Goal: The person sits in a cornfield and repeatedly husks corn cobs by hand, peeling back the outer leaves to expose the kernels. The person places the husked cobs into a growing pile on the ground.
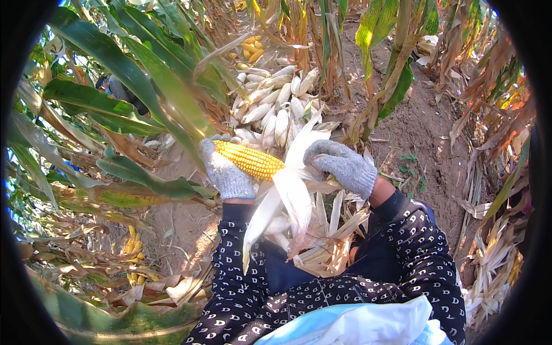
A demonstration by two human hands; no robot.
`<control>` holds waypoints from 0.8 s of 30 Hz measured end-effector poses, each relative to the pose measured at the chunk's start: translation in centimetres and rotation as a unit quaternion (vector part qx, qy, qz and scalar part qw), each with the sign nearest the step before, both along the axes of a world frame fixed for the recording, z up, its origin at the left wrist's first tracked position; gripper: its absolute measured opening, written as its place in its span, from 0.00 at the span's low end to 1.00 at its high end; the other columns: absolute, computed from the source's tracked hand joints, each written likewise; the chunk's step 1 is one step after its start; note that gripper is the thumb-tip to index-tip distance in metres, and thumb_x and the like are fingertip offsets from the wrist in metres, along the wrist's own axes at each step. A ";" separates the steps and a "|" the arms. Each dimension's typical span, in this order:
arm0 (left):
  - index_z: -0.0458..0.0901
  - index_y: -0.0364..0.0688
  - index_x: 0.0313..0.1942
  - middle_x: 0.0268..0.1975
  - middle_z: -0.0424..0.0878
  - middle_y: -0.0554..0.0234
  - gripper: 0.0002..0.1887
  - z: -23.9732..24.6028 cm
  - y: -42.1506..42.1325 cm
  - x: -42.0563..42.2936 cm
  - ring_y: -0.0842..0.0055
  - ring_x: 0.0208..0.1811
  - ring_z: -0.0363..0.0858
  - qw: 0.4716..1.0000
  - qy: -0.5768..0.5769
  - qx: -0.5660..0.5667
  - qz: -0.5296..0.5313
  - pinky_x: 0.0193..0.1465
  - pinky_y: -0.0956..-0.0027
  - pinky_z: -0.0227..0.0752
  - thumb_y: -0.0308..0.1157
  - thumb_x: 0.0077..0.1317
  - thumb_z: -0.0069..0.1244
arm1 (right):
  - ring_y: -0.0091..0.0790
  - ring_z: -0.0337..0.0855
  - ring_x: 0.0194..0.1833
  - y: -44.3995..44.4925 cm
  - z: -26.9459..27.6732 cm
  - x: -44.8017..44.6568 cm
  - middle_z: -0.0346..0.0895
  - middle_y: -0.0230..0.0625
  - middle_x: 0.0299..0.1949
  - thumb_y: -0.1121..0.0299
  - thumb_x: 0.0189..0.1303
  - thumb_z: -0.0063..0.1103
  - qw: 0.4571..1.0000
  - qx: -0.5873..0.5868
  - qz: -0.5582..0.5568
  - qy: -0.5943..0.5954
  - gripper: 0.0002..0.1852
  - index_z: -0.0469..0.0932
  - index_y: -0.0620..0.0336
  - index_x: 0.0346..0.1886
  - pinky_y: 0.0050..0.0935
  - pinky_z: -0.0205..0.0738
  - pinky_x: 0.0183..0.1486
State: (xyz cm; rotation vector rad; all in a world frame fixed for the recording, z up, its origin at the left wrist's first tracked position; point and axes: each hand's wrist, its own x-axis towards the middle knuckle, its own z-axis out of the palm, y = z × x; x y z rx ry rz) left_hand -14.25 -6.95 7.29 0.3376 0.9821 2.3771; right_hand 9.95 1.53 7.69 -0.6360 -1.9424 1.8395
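A yellow ear of corn [250, 159] lies crosswise before me, its kernels bare. My left hand [226, 170], in a grey knit glove, grips the tip end of the ear. Peeled pale husk leaves [295, 200] splay from the other end and hang down towards my lap. My right hand [343, 166], gloved alike, has its fingers closed on the husk by the ear's base. The shank end is partly hidden under that hand. Loose dry husks [327, 254] lie below, between my legs.
Beyond my hands is a heap of corn ears in husks [276, 101]. Bare yellow ears [252, 48] lie behind it, and more husked ears [133, 248] at left. Green corn leaves [146, 82] reach in close by my left hand. A stalk [388, 73] stands ahead right. Leaves partly hide another person [123, 92].
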 end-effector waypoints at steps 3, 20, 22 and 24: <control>0.74 0.44 0.44 0.36 0.78 0.64 0.15 -0.3 -0.1 -0.9 0.71 0.37 0.81 0.997 0.060 -0.029 0.033 0.43 0.62 0.82 0.47 0.79 0.42 | 0.38 0.82 0.53 0.3 -0.6 -0.2 0.82 0.43 0.51 0.55 0.70 0.59 0.989 0.105 0.090 -0.046 0.22 0.79 0.62 0.59 0.35 0.75 0.60; 0.76 0.46 0.46 0.34 0.81 0.68 0.05 0.1 -0.5 4.3 0.75 0.30 0.83 0.993 0.087 -0.062 -0.052 0.33 0.67 0.82 0.34 0.74 0.51 | 0.39 0.84 0.55 -3.2 -4.9 -3.1 0.82 0.47 0.58 0.52 0.57 0.71 0.988 0.094 0.073 -0.099 0.38 0.72 0.57 0.69 0.34 0.75 0.61; 0.76 0.46 0.46 0.34 0.81 0.68 0.06 -0.9 -0.3 3.1 0.74 0.31 0.84 0.996 0.064 -0.037 -0.053 0.33 0.66 0.82 0.35 0.75 0.49 | 0.40 0.84 0.54 -3.3 -6.9 -3.6 0.83 0.46 0.57 0.50 0.57 0.71 0.992 0.092 0.079 -0.024 0.36 0.75 0.56 0.67 0.34 0.76 0.60; 0.74 0.46 0.45 0.35 0.81 0.68 0.06 -0.6 -0.3 3.3 0.72 0.31 0.84 0.996 0.063 -0.030 -0.061 0.33 0.63 0.84 0.37 0.76 0.45 | 0.41 0.84 0.56 -3.9 -8.3 -4.8 0.83 0.47 0.57 0.49 0.58 0.69 0.996 0.057 0.061 -0.036 0.36 0.75 0.56 0.67 0.35 0.76 0.60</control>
